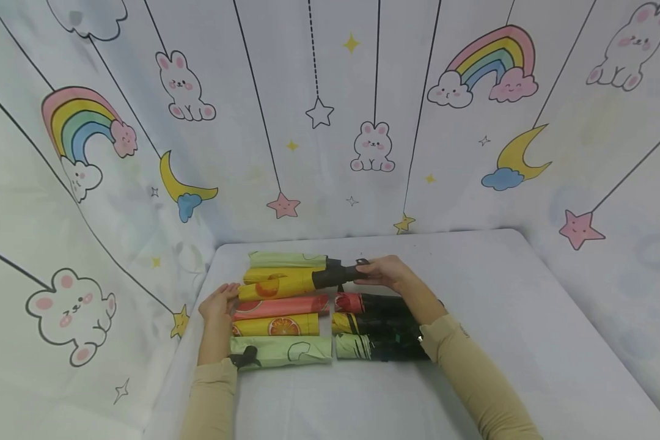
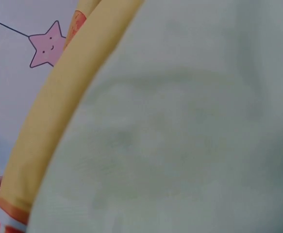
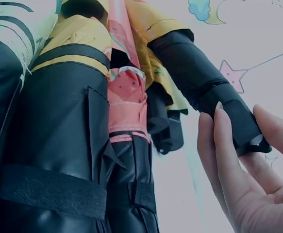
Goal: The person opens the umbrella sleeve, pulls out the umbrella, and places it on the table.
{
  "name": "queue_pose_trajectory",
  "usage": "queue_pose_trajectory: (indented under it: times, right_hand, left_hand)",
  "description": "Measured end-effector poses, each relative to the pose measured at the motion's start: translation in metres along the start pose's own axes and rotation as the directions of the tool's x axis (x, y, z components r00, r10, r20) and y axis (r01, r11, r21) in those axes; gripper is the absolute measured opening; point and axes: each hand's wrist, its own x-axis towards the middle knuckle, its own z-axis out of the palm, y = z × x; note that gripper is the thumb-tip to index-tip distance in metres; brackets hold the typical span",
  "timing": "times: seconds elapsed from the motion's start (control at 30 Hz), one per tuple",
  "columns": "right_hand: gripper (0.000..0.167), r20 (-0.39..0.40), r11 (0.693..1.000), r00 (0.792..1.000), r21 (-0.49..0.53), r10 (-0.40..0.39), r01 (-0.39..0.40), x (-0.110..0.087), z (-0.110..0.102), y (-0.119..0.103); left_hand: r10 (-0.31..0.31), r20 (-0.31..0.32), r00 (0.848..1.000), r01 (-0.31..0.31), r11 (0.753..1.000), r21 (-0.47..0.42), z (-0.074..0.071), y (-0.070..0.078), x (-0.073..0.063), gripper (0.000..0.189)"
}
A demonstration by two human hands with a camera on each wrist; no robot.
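A yellow folding umbrella (image 1: 275, 288) with an orange print lies across the upper rows, its black handle pointing right. My right hand (image 1: 387, 273) pinches the end of that handle between fingers and thumb; the right wrist view shows the black grip (image 3: 224, 104) raised at an angle. My left hand (image 1: 218, 302) has its fingertips at the umbrella's other end; its thumb is hidden. Below lie a red watermelon-print umbrella (image 1: 280, 307), a yellow orange-slice one (image 1: 277, 326) and a pale green one (image 1: 291, 352). Pale green fabric (image 2: 180, 145) fills most of the left wrist view.
Behind the held umbrella lie another yellow umbrella (image 1: 253, 274) and a pale green one (image 1: 286, 259). On the right, several umbrellas with black covers and straps (image 3: 58, 136) lie side by side under my right forearm. A white cloth (image 1: 500, 287) covers the table; printed curtains surround it.
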Motion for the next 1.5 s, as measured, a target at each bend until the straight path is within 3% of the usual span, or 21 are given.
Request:
queue_pose_trajectory:
  times: [0.17,0.4,0.73,1.03,1.5]
  right_hand:
    - [0.062,-0.004,1.0,1.0,-0.001,-0.009,0.009,0.0,-0.004,-0.001]
    - [0.047,0.006,1.0,1.0,-0.002,-0.019,0.019,-0.002,-0.008,-0.003]
    - [0.048,0.013,1.0,1.0,-0.016,-0.014,0.015,-0.006,-0.016,-0.003]
    - [0.052,0.023,1.0,0.999,-0.009,-0.025,0.025,-0.01,-0.02,-0.005]
    - [0.058,0.028,1.0,0.999,-0.005,-0.024,0.024,-0.013,-0.029,-0.006]
  left_hand:
    - [-0.006,0.011,1.0,0.006,1.0,0.004,0.001,0.0,-0.001,0.066]
    - [-0.014,0.011,1.0,0.014,1.0,-0.003,0.001,0.001,-0.002,0.067]
    - [-0.033,-0.006,0.999,0.033,0.999,-0.031,-0.002,0.001,0.0,0.066]
    - [-0.011,-0.003,1.0,0.01,0.998,-0.061,-0.002,0.0,0.001,0.065]
    - [0.079,0.002,0.997,-0.079,0.997,-0.014,0.0,0.001,0.0,0.063]
